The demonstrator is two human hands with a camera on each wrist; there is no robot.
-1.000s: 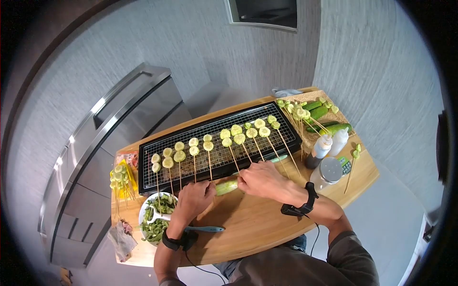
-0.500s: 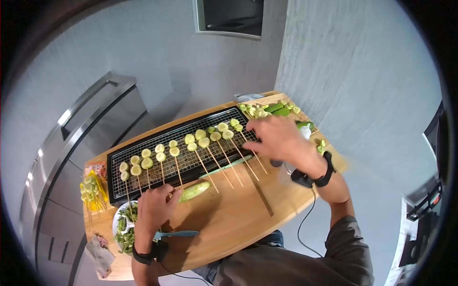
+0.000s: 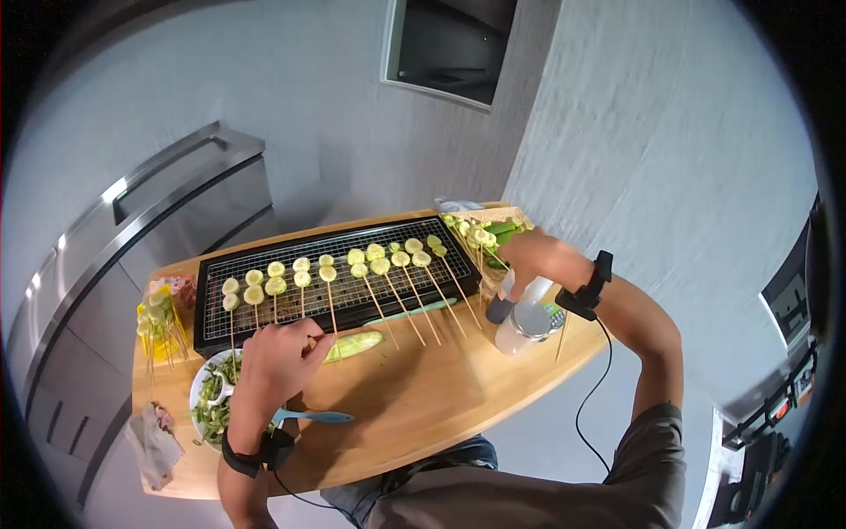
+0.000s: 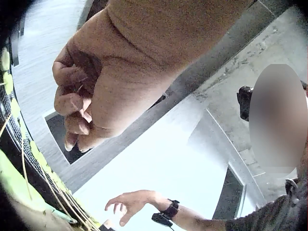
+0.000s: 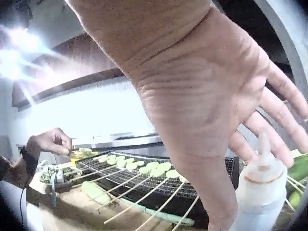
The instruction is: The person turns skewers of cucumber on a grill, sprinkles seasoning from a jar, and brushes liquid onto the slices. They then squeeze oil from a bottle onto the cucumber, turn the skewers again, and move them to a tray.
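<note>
My right hand (image 3: pixel 538 260) reaches over the bottles at the right of the table. In the right wrist view its fingers are spread, close behind a translucent squeeze bottle (image 5: pixel 262 192) with a nozzle tip. A dark sauce bottle (image 3: pixel 499 309) and a clear jar with a metal lid (image 3: pixel 523 328) stand below that hand. My left hand (image 3: pixel 278 366) hovers at the grill's front left, fingers loosely curled, with nothing seen in them. It is near the stick ends of skewers of round green-rimmed slices (image 3: pixel 276 286), which lie in a row across the black grill (image 3: pixel 344 242).
A pale green cucumber piece (image 3: pixel 354 346) lies before the grill. At the left are a white bowl of greens (image 3: pixel 216 406), a blue-handled utensil (image 3: pixel 322 416) and skewers on a yellow tray (image 3: pixel 157 317). More skewers (image 3: pixel 476 234) and green cucumbers (image 3: pixel 504 231) lie at the back right.
Both hands were together at the skewer sticks before the grill. My right hand has left them and swung right to the bottles, while the left has stayed near the left skewers. The view has shifted.
</note>
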